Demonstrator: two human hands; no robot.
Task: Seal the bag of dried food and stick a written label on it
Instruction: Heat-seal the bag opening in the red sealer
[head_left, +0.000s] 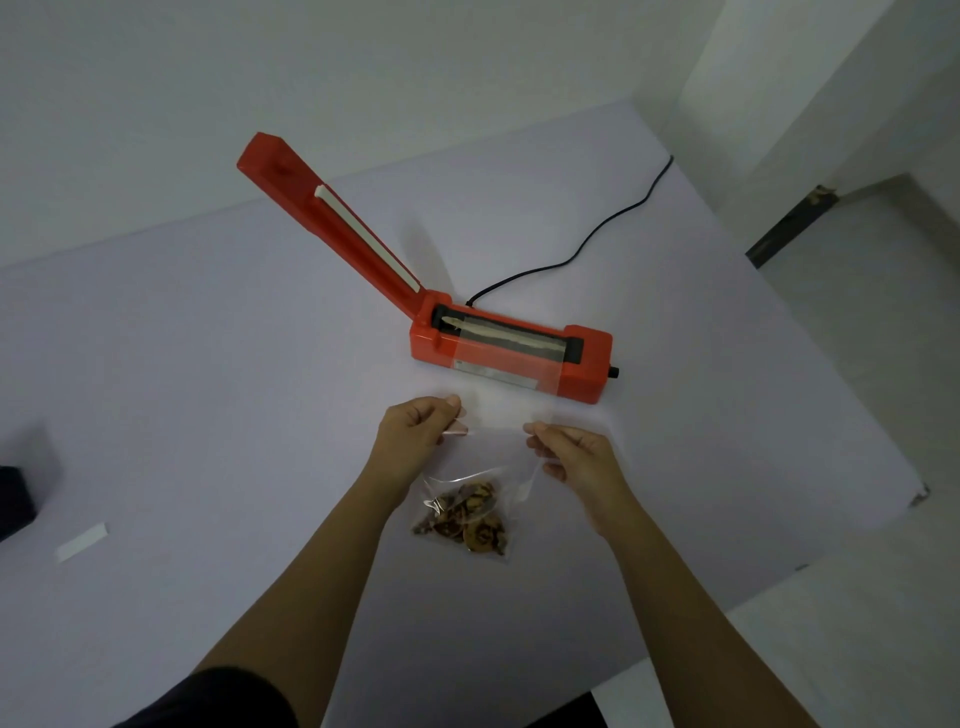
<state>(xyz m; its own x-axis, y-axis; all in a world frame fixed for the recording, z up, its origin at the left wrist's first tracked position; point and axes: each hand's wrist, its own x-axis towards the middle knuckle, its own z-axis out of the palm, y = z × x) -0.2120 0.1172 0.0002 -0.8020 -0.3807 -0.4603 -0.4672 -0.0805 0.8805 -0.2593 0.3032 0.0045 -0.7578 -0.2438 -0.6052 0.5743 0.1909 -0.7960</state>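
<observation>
Head view, looking straight down. On a pale table (208, 364), a clear bag (498, 452) stretched flat between two hands. At its left edge the left hand (415, 428), thumb and curled fingers pinching the film. At its right edge the right hand (569, 449), pinching likewise, knuckles up. Both grips roughly midway along the bag and level with each other, with only the film between them.

Dried food (467, 519) bunched at the closed bottom end, nearest the body, on the table below and between the two wrists. Open end pointing away from the body, beyond the fingertips, draped up the front of a red heat sealer (511, 364). Apparently reaching the sealing strip (509, 335), though hard to be sure with film this clear.

Sealer base just beyond the hands, lying crosswise, with a black knob (614, 372) at its right end. Sealer arm (332, 218) raised, hinged at the base's left end, slanting up and to the left, a white bar along its underside. Black cord (587, 244) from behind the base, trailing toward the table's far right edge.

Far to the left, well apart from the hands, a small white label strip (82, 542) flat on the table. Past it, at the frame's edge, a dark object (15, 499), too cropped to identify. Dark sleeve (218, 696) on the left upper arm at the bottom; both forearms bare.
</observation>
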